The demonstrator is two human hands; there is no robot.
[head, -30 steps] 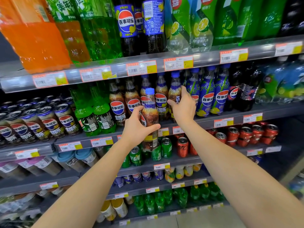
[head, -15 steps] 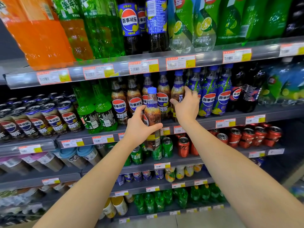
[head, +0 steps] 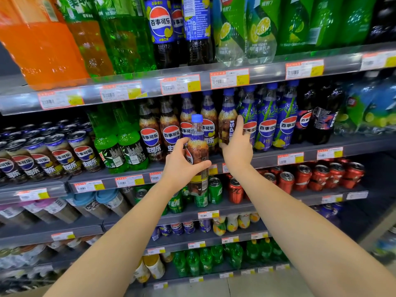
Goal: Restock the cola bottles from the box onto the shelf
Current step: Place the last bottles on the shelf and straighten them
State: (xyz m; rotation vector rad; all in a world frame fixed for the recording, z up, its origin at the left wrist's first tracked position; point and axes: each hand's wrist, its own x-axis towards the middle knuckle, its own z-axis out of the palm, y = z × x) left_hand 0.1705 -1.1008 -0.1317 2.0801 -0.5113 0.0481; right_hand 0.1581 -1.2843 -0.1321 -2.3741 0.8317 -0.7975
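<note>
My left hand [head: 184, 166] grips a cola bottle [head: 197, 146] with a blue cap, held upright in front of the shelf [head: 267, 157] edge. My right hand [head: 236, 144] wraps around a second cola bottle [head: 227, 123] that stands on that shelf, in the row of Pepsi bottles [head: 171, 133]. The held bottle is just left of the right hand and a little nearer to me. The box is out of view.
Blue-labelled Pepsi bottles [head: 267, 125] stand right of my right hand, green bottles [head: 130, 144] and cans [head: 62, 155] to the left. Large soda bottles [head: 160, 28] fill the shelf above. Red cans [head: 317, 176] and green cans [head: 214, 189] sit on the shelf below.
The right hand has shifted slightly on the shelf bottle. The left hand still holds its bottle at much the same spot in front of the shelf.
</note>
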